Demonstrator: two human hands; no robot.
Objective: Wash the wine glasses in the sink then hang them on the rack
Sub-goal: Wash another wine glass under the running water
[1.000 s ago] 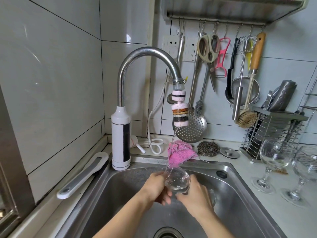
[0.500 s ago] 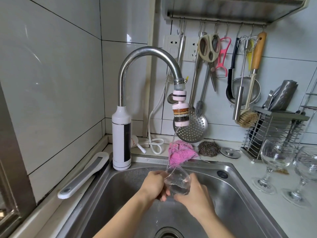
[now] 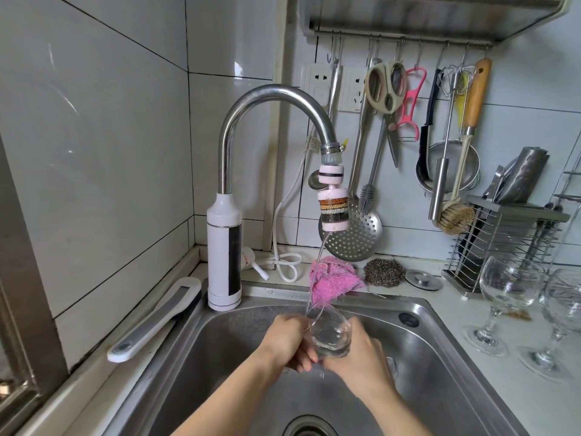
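Both hands grip one wine glass (image 3: 328,333) over the sink (image 3: 440,335): the left hand (image 3: 287,343) and right hand (image 3: 361,354) tilt it so tap (image 3: 276,99) water runs inside.

Home kitchen, steel sink (image 3: 440,313), tiled walls, utensils on hooks (image 3: 390,89), knife rack (image 3: 500,243)

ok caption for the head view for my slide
Left hand and right hand hold a wine glass under the faucet stream in the sink; two more glasses stand on the counter.
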